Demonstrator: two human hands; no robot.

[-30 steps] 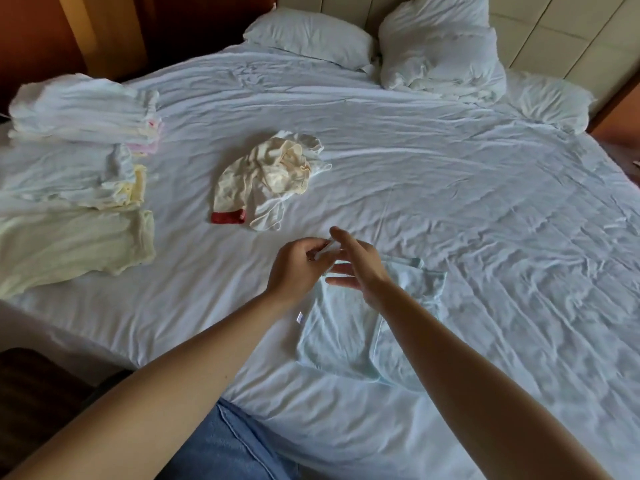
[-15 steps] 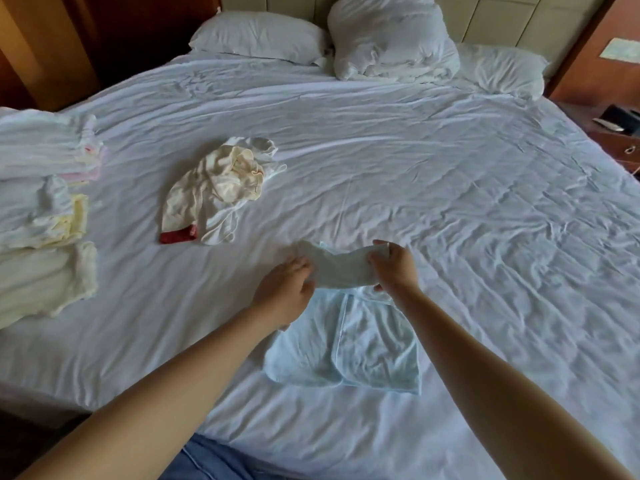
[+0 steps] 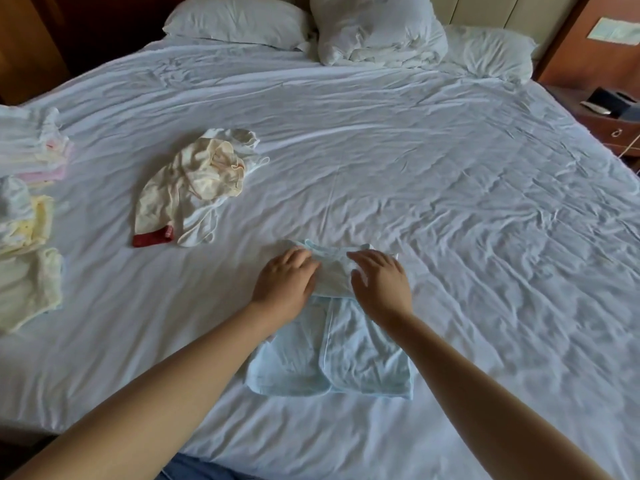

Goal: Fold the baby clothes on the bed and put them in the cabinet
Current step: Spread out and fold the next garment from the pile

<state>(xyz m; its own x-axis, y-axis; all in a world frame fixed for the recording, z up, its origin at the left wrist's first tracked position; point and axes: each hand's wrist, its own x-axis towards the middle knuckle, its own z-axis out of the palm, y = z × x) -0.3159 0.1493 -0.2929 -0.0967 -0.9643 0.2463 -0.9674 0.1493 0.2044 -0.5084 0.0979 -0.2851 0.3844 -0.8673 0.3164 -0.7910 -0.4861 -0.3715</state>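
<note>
Both hands flat, fingers relaxed: left hand (image 3: pixel 284 282) & right hand (image 3: pixel 379 285) press the folded-over top of 1 blue garment (image 3: pixel 329 362), lying on the bed (image 3: pixel 450 202) nr its front edge. 1 crumpled cream heap (image 3: pixel 194 188) further back-left, apart. 3 folded stacks (image 3: pixel 27 289) along left edge. 3 pillows (image 3: pixel 235 22) at head.

Cut off at the edges, covered under the hands

The stacks of folded pastel baby clothes (image 3: pixel 27 216) run out of the frame's left edge. The left hand (image 3: pixel 284 282) and right hand (image 3: pixel 381 285) cover part of the pale blue cotton baby garment (image 3: pixel 346 362). On the brown wooden nightstand (image 3: pixel 609 126), cropped at the right edge, the dark objects (image 3: pixel 609 100) are too small to identify.
</note>
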